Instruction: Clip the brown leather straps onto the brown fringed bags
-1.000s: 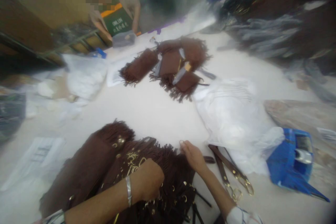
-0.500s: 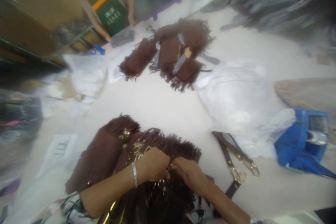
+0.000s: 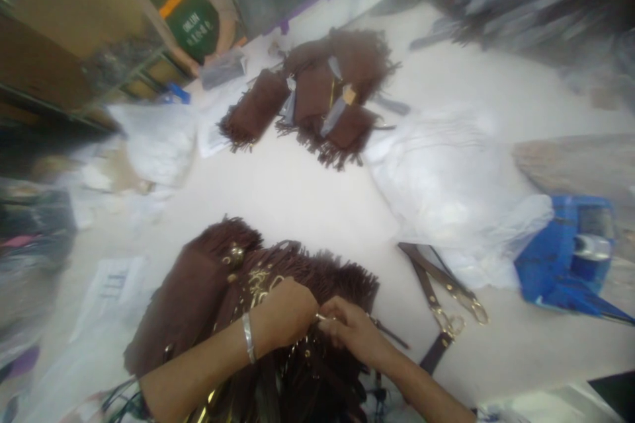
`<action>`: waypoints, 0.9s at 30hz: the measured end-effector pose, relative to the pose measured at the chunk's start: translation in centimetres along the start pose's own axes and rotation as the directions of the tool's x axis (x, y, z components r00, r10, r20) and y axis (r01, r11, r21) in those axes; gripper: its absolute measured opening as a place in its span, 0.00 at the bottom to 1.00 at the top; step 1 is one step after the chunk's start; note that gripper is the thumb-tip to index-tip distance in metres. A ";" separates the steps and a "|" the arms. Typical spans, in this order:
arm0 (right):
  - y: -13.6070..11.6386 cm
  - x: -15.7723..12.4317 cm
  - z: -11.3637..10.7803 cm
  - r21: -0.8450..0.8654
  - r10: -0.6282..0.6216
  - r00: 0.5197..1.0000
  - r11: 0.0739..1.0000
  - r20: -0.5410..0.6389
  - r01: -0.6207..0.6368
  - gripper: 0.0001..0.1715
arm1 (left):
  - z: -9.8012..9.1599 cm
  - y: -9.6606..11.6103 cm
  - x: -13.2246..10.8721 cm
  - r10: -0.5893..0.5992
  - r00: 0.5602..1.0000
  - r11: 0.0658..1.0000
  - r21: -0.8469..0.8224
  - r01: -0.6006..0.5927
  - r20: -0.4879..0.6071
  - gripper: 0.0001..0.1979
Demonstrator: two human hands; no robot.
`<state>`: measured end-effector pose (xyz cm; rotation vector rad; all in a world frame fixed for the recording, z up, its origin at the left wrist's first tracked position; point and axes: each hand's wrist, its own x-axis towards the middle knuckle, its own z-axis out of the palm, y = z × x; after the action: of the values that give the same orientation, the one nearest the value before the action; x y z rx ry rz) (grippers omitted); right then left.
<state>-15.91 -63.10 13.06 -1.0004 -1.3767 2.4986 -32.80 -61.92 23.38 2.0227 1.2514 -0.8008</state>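
The left hand [image 3: 289, 309], with a shiny silver band [image 3: 248, 338] round its wrist, is curled over with its back showing. Its fingertips are hidden, so I cannot tell how tight its grip is or what it has in it. The right hand [image 3: 354, 334] comes in from the other side, and its grip is pinched small, thumb and finger together on a tiny shiny metal piece [image 3: 326, 318]. That piece sits between the two hands, right by the left hand's knuckles. Both hands are over a heap of dark brown fringe [image 3: 350, 277] at the near side of the white counter [image 3: 292, 205]. A plump dark brown soft bag [image 3: 181, 297] lies beside the heap, on the left. Curly gold metal bits [image 3: 258, 279] lie near the left hand. Dark brown straps with gold rings [image 3: 446, 282] lie on the right, apart from the hands.
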 end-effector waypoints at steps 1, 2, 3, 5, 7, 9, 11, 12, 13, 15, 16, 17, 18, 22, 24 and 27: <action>0.1 0.2 -0.2 0.075 0.046 0.998 0.996 0.039 -0.049 0.14 | -0.1 0.1 0.0 -0.009 1.000 1.000 -0.004 0.009 0.003 0.08; 0.2 0.4 -0.3 0.123 0.085 0.994 0.988 0.073 -0.094 0.16 | -0.1 0.2 0.0 -0.018 1.000 1.000 -0.009 0.018 0.006 0.08; 0.3 0.6 -0.5 0.153 0.119 0.987 0.979 0.104 -0.134 0.18 | 0.0 0.2 -0.1 -0.025 1.000 1.000 -0.016 0.025 0.004 0.08; 0.5 0.9 -0.7 0.205 0.175 0.971 0.957 0.161 -0.207 0.20 | 0.3 0.2 -0.1 -0.034 0.999 0.999 -0.028 0.034 -0.001 0.08; 0.5 0.9 -0.8 0.276 0.198 0.958 0.928 0.207 -0.252 0.21 | 0.6 0.1 -0.1 -0.038 0.999 0.999 -0.031 0.038 -0.012 0.08; 0.5 0.9 -0.7 0.356 0.188 0.957 0.898 0.221 -0.258 0.20 | 0.8 0.0 -0.2 -0.037 0.999 0.999 -0.029 0.037 -0.020 0.07; 0.6 0.7 -0.6 0.412 0.178 0.962 0.876 0.207 -0.251 0.18 | 0.9 -0.1 -0.2 -0.030 0.999 0.999 -0.028 0.029 -0.023 0.07; 0.6 0.7 -0.4 0.429 0.181 0.964 0.868 0.193 -0.249 0.18 | 0.9 -0.1 -0.2 -0.026 0.999 0.999 -0.027 0.026 -0.020 0.07; 0.7 0.6 -0.3 0.440 0.187 0.966 0.863 0.176 -0.247 0.17 | 0.9 -0.1 -0.2 -0.024 1.000 0.999 -0.027 0.023 -0.016 0.07; 0.7 0.6 0.0 0.444 0.200 0.970 0.864 0.136 -0.240 0.14 | 0.9 -0.1 -0.1 -0.023 1.000 0.999 -0.024 0.023 -0.009 0.07; 0.7 0.6 0.2 0.440 0.200 0.972 0.867 0.120 -0.233 0.13 | 0.9 0.0 -0.1 -0.023 1.000 0.999 -0.022 0.023 -0.007 0.07; 0.8 0.6 0.3 0.435 0.196 0.974 0.872 0.109 -0.224 0.12 | 0.9 0.0 -0.1 -0.022 1.000 1.000 -0.019 0.022 -0.007 0.07; 0.8 0.6 0.4 0.431 0.190 0.976 0.876 0.103 -0.216 0.11 | 0.9 0.0 -0.2 -0.019 1.000 1.000 -0.017 0.018 -0.012 0.06; 1.0 0.6 0.3 0.375 0.160 0.981 0.908 0.107 -0.189 0.12 | 1.0 -0.3 -0.4 -0.019 0.999 0.999 -0.031 0.018 -0.044 0.05; 0.7 0.4 0.0 0.279 0.121 0.985 0.948 0.123 -0.151 0.13 | 0.9 -0.6 -0.4 -0.040 0.998 0.999 -0.038 0.038 -0.041 0.06; 0.0 0.2 -0.6 0.085 -0.005 0.988 0.996 0.155 -0.009 0.12 | 0.9 -1.1 0.0 -0.050 0.998 0.998 -0.031 0.050 0.029 0.07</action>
<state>-15.67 -62.56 12.73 -0.8062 -1.2953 2.6617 -33.98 -62.18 22.61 1.9553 1.2951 -0.8255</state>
